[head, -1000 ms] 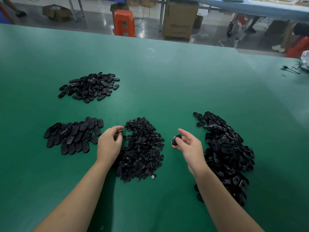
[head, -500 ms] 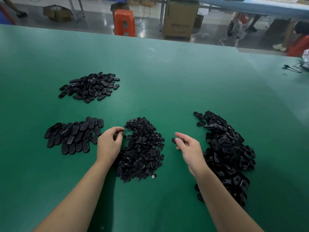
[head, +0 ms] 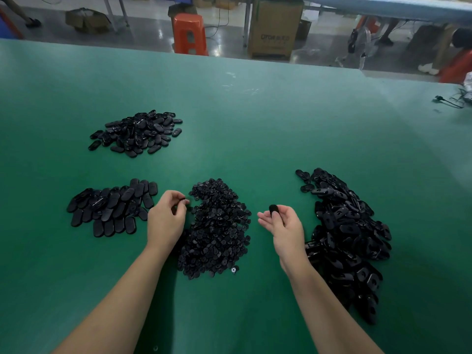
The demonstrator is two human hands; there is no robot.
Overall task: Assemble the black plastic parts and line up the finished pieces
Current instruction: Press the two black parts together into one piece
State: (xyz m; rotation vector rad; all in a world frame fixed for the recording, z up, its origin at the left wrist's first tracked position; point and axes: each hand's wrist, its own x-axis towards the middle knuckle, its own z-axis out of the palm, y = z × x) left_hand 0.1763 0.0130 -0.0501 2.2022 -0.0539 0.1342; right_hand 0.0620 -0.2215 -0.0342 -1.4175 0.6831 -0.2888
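Four heaps of black parts are lying on the green table (head: 255, 118). At far left, the loose pile of oval pieces (head: 136, 132) is sitting beyond the lined-up ovals (head: 112, 206). Just right of those, the left hand (head: 166, 221) is pinching one small black part (head: 182, 199) at the edge of the central heap of small pieces (head: 217, 228). The right hand (head: 283, 226) is gripping one black oval shell (head: 273, 208) between thumb and fingers, beside the long right-hand heap (head: 344, 238).
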